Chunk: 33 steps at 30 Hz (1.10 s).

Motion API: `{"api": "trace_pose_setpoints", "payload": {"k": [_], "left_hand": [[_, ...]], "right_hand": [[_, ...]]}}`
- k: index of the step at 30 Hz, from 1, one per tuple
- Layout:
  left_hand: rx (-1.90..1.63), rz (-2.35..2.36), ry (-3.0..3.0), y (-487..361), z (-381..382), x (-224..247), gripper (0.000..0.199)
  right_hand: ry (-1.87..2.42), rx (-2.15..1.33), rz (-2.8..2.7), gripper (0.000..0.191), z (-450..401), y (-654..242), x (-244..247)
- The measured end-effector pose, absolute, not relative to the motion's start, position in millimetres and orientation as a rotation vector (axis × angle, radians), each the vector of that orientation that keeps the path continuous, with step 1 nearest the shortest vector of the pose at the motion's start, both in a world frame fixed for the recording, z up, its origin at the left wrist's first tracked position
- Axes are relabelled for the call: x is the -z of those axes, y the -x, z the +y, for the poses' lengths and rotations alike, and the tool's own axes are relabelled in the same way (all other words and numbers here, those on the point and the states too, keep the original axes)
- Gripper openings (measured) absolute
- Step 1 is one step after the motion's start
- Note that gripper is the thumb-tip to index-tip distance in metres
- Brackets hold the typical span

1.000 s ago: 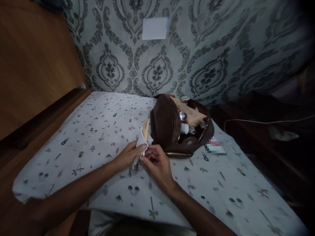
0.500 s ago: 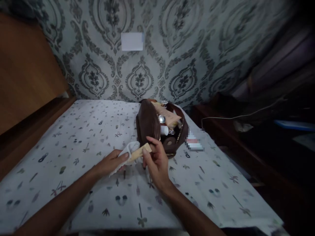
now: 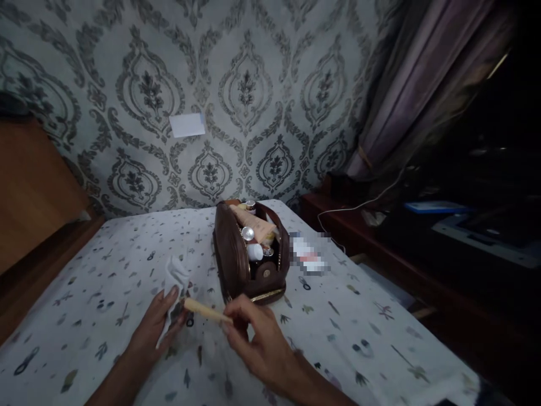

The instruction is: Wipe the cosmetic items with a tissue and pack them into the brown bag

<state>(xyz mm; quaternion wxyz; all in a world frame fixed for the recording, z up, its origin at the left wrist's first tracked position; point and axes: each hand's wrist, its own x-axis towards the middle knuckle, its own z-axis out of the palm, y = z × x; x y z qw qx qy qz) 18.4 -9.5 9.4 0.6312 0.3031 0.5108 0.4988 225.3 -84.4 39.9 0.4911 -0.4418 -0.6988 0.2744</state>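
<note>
My left hand [image 3: 158, 321] grips a thin white cloth or tissue [image 3: 175, 279] that stands up above its thumb. My right hand [image 3: 253, 332] pinches one end of a pale yellow tube [image 3: 206, 311], whose other end points at the cloth, close to my left fingers. Just beyond my right hand stands an open dark brown bag [image 3: 231, 248]. Inside it are a peach tube [image 3: 256, 224], a white-capped bottle [image 3: 255, 252] and several small containers.
A patterned white cloth covers the table [image 3: 139, 248]. Right of the bag lies a blurred white and red packet [image 3: 308, 255]. A wooden panel [image 3: 38, 192] stands at left, a dark red ledge [image 3: 372, 248] with a white cable at right.
The yellow tube has come away from the white cloth and now sits between my hands, held by the right. Both hands appear lower and the view has shifted, showing more wall.
</note>
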Motion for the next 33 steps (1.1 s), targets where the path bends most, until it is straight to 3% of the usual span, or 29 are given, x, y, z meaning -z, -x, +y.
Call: {"api": "trace_pose_setpoints", "payload": {"k": [4,8,15,19,22,25,29,33], "left_hand": [[-1.129,1.159,-0.719,-22,-4,-13,0.043],[-1.075,1.193,-0.766,-26,-10,-16,0.054],[-1.072,1.305,-0.893,-32,-20,0,0.055],[-1.037,1.287,-0.818,-33,-16,-6,0.061],[-0.971,1.187,-0.884,-34,-13,-15,0.063],[-0.925,1.190,-0.977,-35,-12,-22,0.065],[-0.924,1.172,-0.960,-32,-11,-24,0.063],[-0.923,1.132,-1.008,-28,-8,-21,0.064]], "right_hand": [[1.168,-0.704,-1.874,0.008,-99,-232,-37],[1.275,-0.760,-1.923,0.034,-104,-238,-36],[1.399,-0.699,-2.196,0.021,-96,-241,-48],[1.390,-1.023,-1.921,0.021,-93,-246,-54],[1.212,-1.270,-1.532,0.035,-82,-263,-66],[1.190,-1.006,-1.459,0.045,-55,-294,-95],[1.477,-0.228,-1.607,0.032,-11,-334,-137],[1.666,0.021,-1.807,0.030,15,-346,-152]]}}
